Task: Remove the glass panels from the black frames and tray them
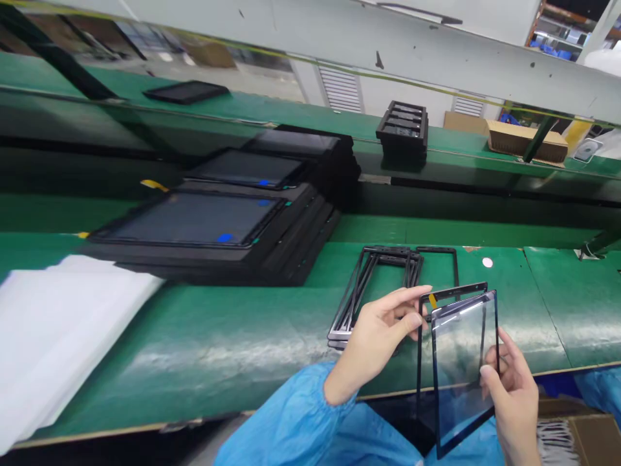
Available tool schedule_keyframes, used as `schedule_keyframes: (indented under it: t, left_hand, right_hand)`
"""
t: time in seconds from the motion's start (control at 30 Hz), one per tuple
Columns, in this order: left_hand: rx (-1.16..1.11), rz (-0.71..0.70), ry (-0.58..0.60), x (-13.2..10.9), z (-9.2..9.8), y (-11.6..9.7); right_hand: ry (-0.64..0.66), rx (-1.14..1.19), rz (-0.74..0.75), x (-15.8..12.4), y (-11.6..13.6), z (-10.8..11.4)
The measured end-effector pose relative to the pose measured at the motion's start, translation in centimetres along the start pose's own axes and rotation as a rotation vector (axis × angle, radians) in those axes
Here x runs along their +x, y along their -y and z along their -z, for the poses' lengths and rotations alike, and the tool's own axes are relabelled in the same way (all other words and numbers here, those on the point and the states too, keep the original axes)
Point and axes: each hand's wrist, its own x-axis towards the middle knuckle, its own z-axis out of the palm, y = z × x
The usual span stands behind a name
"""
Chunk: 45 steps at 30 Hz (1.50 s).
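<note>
My left hand [383, 330] pinches the upper left corner of a thin black rectangular frame [420, 362], near a small orange tab [433, 300]. In my right hand [514, 388] is a clear glass panel with a black border [460, 375], gripped by its right edge. The panel is tilted and overlaps the front of the frame; whether the two touch along the top right I cannot tell. Several more black frames [359, 291] lie in a loose pile on the green bench, just beyond my left hand.
Stacked black trays [272, 259] with dark screen panels [194, 217] on top stand at centre left. White sheets [63, 336] lie at the left front. On the shelf behind are a stack of black trays [403, 139], an open cardboard box [526, 142] and a flat black panel [187, 92].
</note>
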Motion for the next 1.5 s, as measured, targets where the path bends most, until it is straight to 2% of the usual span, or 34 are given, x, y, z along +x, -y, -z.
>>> schedule_keyframes:
  t: [0.27, 0.53, 0.8, 1.17, 1.5]
  left_hand:
    - [-0.031, -0.043, -0.011, -0.2, 0.0, -0.3]
    - [-0.018, 0.003, 0.010, -0.6, -0.4, 0.1]
    - [0.027, 0.052, -0.010, -0.7, -0.2, 1.1]
    - [-0.038, 0.109, -0.036, -0.7, -0.8, 0.8]
    - [-0.055, 0.148, -0.060, -0.7, -1.1, 0.8]
  right_hand:
    - [0.013, -0.042, 0.015, -0.1, -0.7, 0.5]
    - [-0.018, -0.107, 0.047, -0.2, -0.4, 0.4]
    - [-0.001, -0.124, 0.012, -0.6, 0.0, 0.1]
    - [0.025, -0.147, -0.042, -0.6, 1.1, 0.1]
    - [0.012, -0.186, 0.000, -0.7, 1.1, -0.1]
